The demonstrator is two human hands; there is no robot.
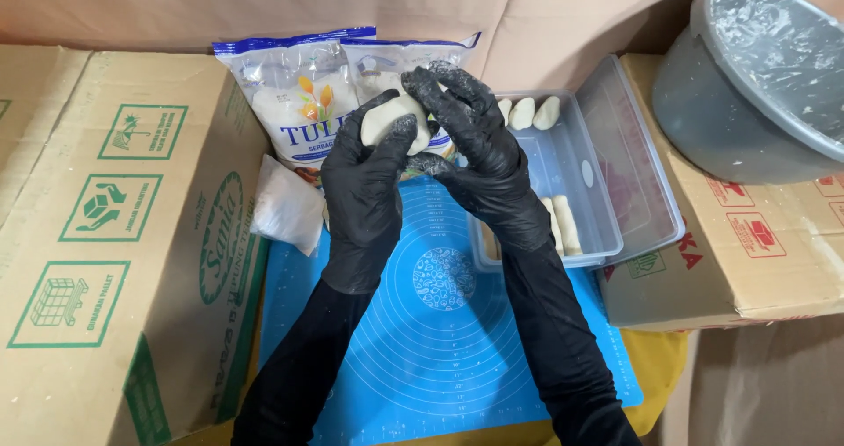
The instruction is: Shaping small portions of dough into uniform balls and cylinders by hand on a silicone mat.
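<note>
Head view, single frame. At far left I log a large brown cardboard box with green printed symbols (105, 226), standing against the edge of the blue silicone rolling mat with printed concentric circles (440, 340). Just right of the box, a small clear plastic bag of white powder (286, 204) lies at the mat's upper left corner. Behind it, two white-and-blue printed flour bags (299, 94) stand upright against the brown paper backdrop.

Left hand (365, 182), black glove dusted with flour, is raised above the mat, fingers curled around the left side of a pale, smooth lump of dough (391, 121); thumb pressed on its front. Right hand (479, 147), same black glove, closes over the lump from the top and right, fingers arched across it. The dough is held between both hands, in the air, in front of the flour bags, clear of the mat.

Right of the hands: a clear rectangular plastic container (571, 174) with shaped pale dough pieces (527, 112) along its far wall and more at its near wall. Its clear lid (637, 165) lies against another brown cardboard box with red print (756, 244). On that box rests a tilted grey plastic basin smeared with flour (756, 77).
</note>
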